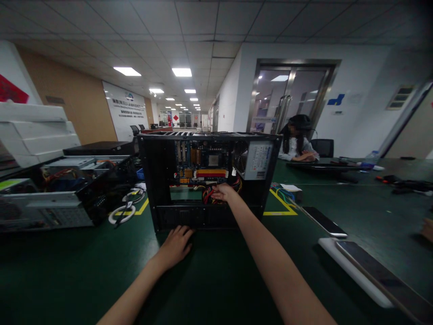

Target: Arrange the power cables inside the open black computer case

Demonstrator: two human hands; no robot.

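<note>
A black computer case stands open-sided in front of me on the green table. Inside it sit a motherboard and, at upper right, a silver power supply. My right hand reaches into the case, its fingers closed on a bundle of red, yellow and black power cables below the motherboard. With its fingers stretched out, my left hand lies on the table against the lower front edge of the case.
Opened computer cases lie at left, beside a coiled white cable. Yellow tape marks the table. At right lie several phones or flat devices and a bottle. A person sits across the table.
</note>
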